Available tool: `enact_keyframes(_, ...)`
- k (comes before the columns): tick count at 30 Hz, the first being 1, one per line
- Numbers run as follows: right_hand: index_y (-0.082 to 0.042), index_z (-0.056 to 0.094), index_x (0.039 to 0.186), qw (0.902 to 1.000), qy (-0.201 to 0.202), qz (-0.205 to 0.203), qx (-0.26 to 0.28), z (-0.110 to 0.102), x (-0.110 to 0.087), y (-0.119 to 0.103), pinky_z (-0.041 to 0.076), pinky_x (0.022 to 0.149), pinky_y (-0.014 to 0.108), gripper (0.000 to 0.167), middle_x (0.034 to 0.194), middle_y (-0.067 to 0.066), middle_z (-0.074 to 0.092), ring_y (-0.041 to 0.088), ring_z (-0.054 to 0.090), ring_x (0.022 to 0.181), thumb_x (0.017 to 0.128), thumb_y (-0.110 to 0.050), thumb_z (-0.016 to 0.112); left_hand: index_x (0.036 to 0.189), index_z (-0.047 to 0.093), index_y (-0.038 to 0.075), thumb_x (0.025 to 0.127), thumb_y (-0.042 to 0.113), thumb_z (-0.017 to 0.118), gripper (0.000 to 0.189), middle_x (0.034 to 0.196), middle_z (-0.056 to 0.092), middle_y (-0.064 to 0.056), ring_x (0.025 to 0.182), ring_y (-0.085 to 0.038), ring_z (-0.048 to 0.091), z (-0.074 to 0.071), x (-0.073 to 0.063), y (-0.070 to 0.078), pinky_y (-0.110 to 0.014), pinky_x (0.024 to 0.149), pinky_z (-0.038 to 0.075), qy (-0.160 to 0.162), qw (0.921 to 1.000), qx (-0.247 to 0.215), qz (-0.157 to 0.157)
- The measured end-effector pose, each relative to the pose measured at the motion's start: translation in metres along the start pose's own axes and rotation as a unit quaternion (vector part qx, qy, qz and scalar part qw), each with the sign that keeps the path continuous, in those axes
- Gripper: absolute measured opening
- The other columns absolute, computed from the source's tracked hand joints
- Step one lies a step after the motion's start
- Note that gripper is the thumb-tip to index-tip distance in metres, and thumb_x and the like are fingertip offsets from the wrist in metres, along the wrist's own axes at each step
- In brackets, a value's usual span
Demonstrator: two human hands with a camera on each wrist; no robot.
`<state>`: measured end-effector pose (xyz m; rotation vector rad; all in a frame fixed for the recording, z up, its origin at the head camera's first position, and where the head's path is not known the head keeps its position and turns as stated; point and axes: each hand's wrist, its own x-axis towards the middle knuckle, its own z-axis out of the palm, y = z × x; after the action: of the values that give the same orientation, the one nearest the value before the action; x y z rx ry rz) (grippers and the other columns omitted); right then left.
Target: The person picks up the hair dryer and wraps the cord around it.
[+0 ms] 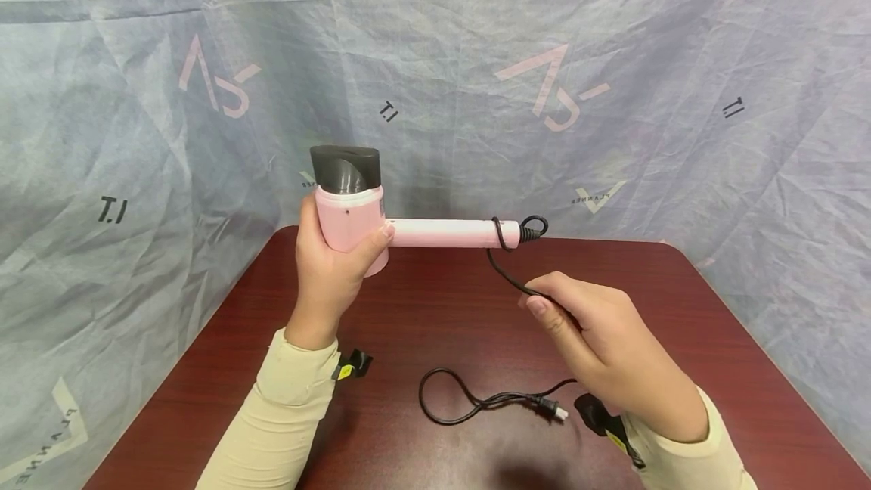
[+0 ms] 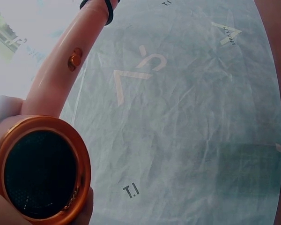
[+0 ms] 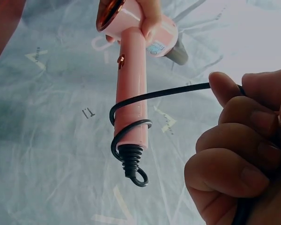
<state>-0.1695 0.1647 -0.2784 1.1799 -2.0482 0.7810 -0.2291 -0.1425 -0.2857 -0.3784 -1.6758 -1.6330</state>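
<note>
My left hand (image 1: 331, 267) grips a pink hair dryer (image 1: 449, 233) round its barrel, above the table. A black nozzle (image 1: 345, 169) points upward, and the handle reaches out to the right. In the left wrist view the copper-coloured ring (image 2: 85, 173) round the dark rear grille and a slide switch (image 2: 75, 59) show. My right hand (image 1: 605, 331) pinches the black cord (image 1: 506, 276), its other fingers curled in. Seen from the right wrist, the cord (image 3: 178, 90) runs taut from the fingers to the handle (image 3: 132, 93) and loops round its lower end.
The cord's far part lies in a loose loop (image 1: 442, 422) on the dark red table (image 1: 381, 399), ending in a plug (image 1: 554, 409) near my right wrist. Grey printed cloth (image 1: 435, 82) hangs behind the table and along both sides.
</note>
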Motion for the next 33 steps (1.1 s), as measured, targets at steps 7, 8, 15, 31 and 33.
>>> enact_keyframes(7,-0.015,0.068,0.104,0.9998,0.004,-0.019,-0.007,0.0,0.001,0.0,0.038,0.064,0.01,0.011,0.082,-0.016,0.051,-0.005,0.042,0.068,0.103,-0.008,0.06,0.135,0.054,0.005,0.073,0.0,0.088,0.07,0.107,0.065,-0.008,0.091,-0.02,0.063,0.0,-0.001,0.002,-0.028,0.081,0.054,-0.01,0.9998,0.018,-0.004)
enact_keyframes(8,-0.015,0.068,0.104,0.9997,0.005,-0.021,-0.009,-0.001,0.002,0.0,0.038,0.064,0.01,0.01,0.082,-0.016,0.051,-0.005,0.042,0.068,0.103,-0.009,0.06,0.135,0.054,0.005,0.073,0.0,0.088,0.071,0.107,0.065,-0.009,0.091,-0.02,0.063,0.0,-0.001,0.003,-0.028,0.081,0.054,-0.012,0.9997,0.021,-0.004)
enact_keyframes(15,-0.01,0.069,0.102,0.998,0.03,-0.048,-0.028,-0.004,0.004,-0.001,0.037,0.063,0.011,0.023,0.082,-0.012,0.054,-0.004,0.042,0.068,0.11,-0.024,0.052,0.136,0.055,0.006,0.073,0.002,0.089,0.072,0.106,0.066,-0.009,0.09,-0.02,0.063,0.0,-0.002,0.005,-0.028,0.079,0.054,-0.022,0.9989,0.039,-0.01)
enact_keyframes(31,-0.005,0.074,0.095,0.9887,0.11,-0.085,-0.056,-0.007,0.01,0.012,0.027,0.057,0.012,0.031,0.071,-0.007,0.044,0.0,0.034,0.064,0.107,-0.028,0.058,0.138,0.056,0.028,0.071,0.018,0.096,0.078,0.107,0.067,0.001,0.09,-0.02,0.065,-0.001,0.0,-0.028,-0.032,0.075,0.057,-0.061,0.9956,0.069,-0.013)
enact_keyframes(33,-0.005,0.075,0.095,0.9879,0.114,-0.084,-0.062,-0.007,0.01,0.014,0.026,0.056,0.012,0.031,0.071,-0.007,0.043,0.0,0.033,0.063,0.107,-0.029,0.059,0.138,0.056,0.027,0.071,0.016,0.096,0.079,0.107,0.067,0.0,0.089,-0.02,0.065,-0.001,-0.001,-0.027,-0.032,0.075,0.057,-0.061,0.9951,0.075,-0.017)
